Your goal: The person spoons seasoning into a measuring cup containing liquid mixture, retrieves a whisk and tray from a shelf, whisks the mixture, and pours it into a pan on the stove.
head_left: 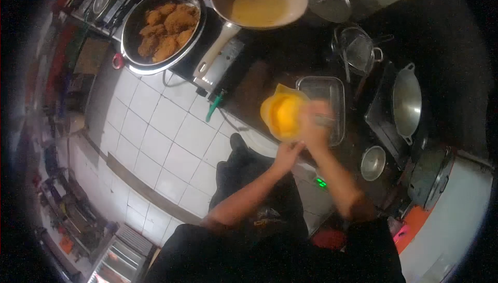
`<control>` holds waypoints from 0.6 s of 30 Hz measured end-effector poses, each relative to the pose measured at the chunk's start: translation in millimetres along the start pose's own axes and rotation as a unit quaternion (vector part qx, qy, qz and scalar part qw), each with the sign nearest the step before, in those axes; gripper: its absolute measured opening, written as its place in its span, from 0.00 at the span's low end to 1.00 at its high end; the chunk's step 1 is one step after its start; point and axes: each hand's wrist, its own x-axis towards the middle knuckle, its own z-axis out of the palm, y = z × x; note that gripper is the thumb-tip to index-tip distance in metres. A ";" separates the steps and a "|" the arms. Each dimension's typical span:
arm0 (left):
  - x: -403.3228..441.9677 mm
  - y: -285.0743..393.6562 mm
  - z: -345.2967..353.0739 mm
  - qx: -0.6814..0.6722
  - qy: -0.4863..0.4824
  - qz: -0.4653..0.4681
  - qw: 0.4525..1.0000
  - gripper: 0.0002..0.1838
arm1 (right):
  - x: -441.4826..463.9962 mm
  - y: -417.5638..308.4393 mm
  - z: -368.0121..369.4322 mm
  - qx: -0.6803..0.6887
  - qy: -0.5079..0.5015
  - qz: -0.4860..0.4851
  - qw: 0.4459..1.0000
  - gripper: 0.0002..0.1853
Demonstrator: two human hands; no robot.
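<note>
A yellow bowl (pixel 270 113) with a pointed lip stands at the counter's edge, with bright yellow contents inside. My left hand (pixel 288 157) is closed on its near rim. Over the right side of the bowl is my right hand (pixel 315 130), smeared by motion. Its fingers are closed around a greyish handle-like thing (pixel 326 121), whose far end I cannot make out. Just behind that hand lies a clear rectangular glass dish (pixel 336 86), partly covered by the hand.
Fried breaded pieces (pixel 166 47) fill a round pan (pixel 127 50) at the upper left. A pale frying pan (pixel 220 3) holds yellowish liquid on a stove (pixel 220 65). Strainers (pixel 358 52), a metal wok (pixel 407 104) and a small metal bowl (pixel 373 163) are to the right.
</note>
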 end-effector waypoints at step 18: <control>-47.2 40.9 -60.6 0.092 0.163 0.151 0.971 0.10 | -13.2 8.5 7.8 -0.160 -0.346 0.114 0.917 0.08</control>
